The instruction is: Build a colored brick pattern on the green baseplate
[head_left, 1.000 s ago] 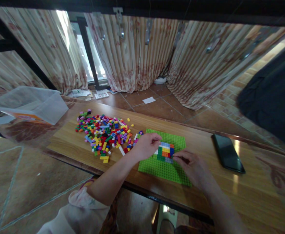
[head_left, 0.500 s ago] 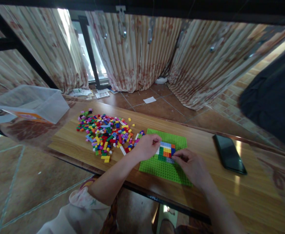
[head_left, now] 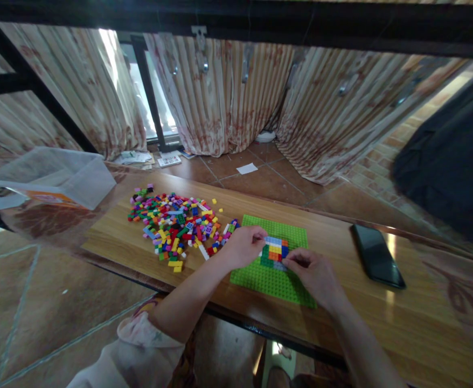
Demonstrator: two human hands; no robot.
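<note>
Head view, colored brick patch (head_left: 275, 249), between hands (head_left: 242, 248) (head_left: 316, 274)

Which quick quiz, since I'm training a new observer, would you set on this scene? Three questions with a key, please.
1. The joined bricks between the hands sit on: (a) a red tray, (b) a green baseplate, (c) a white cloth.
2. True or false: the loose brick pile is nearer the left hand than the right hand.
3. What lies on the wooden tabletop to the right of the baseplate?

Key: 1. b; 2. true; 3. a dark phone.
</note>
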